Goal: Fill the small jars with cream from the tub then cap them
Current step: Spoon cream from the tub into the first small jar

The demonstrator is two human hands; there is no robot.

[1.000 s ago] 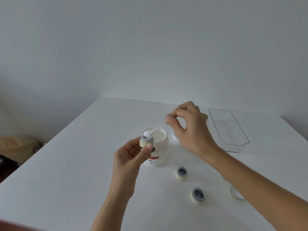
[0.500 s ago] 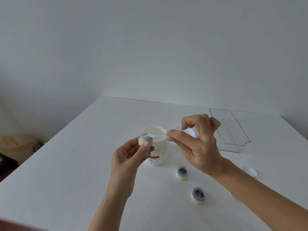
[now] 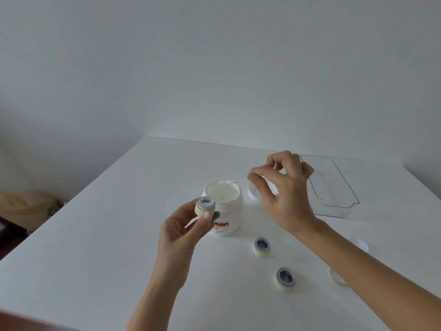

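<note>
— Held where?
— Small jar (image 3: 205, 206) pinched between thumb and fingers (image 3: 207, 217) of the left hand (image 3: 182, 232), lifted off the counter (image 3: 119, 235), grey mouth turned up and uncapped. Right in front of the open cream tub (image 3: 223, 206), overlapping its near-left side.
— And the other side?
— Right hand (image 3: 285, 194) up beyond and to the right of the tub, thumb and forefinger clamped together on a thin white spatula (image 3: 235, 181). Far end of it reaching over the tub's back rim, at or just above the cream; cannot tell whether touching.
— Anything close by?
— Two more small jars standing open on the counter, below the right wrist: one (image 3: 261, 246) nearer the tub, another (image 3: 284, 279) closer to the camera. White round lid (image 3: 254, 193) partly hidden behind the right palm, just beside the tub. Another white lid (image 3: 359, 244) lying to the right of the forearm, and a clear ring-like piece (image 3: 336, 278) peeking out from under the forearm; hard to say what exactly.
— In the way?
— Right forearm crossing over the lower right of the counter, covering part of that piece.
— Farther out?
— Clear plastic tray (image 3: 334, 201) past the right hand, toward the far right edge. White counter, plain pale wall (image 3: 214, 68) behind. Brownish blurred clutter (image 3: 26, 206) on the floor off the left edge.
</note>
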